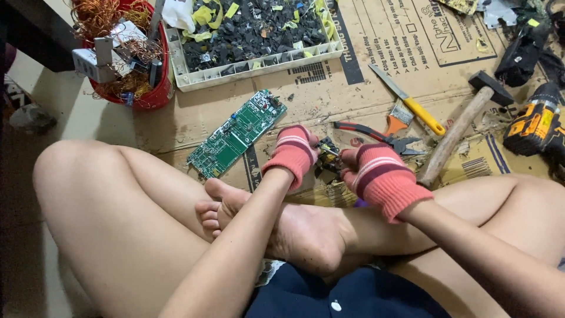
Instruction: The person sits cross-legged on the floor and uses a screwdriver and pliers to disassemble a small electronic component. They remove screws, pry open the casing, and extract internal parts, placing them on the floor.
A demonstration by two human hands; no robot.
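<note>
Both gloved hands pinch one small dark electronic part (327, 162) between them, left hand (292, 154) and right hand (379, 176) closed on it; keeping it low and braced should steady the work. Red-handled pliers (376, 136) lie just beyond the right hand, a green rectangular circuit board (237, 133) beyond the left.

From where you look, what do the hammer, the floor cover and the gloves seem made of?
Hammer: pale wooden handle with visible grain, dark matte head, probably steel. Floor cover: brown printed cardboard, creased. Gloves on the left hand and right hand: pink striped ribbed knit, probably cotton.
</note>
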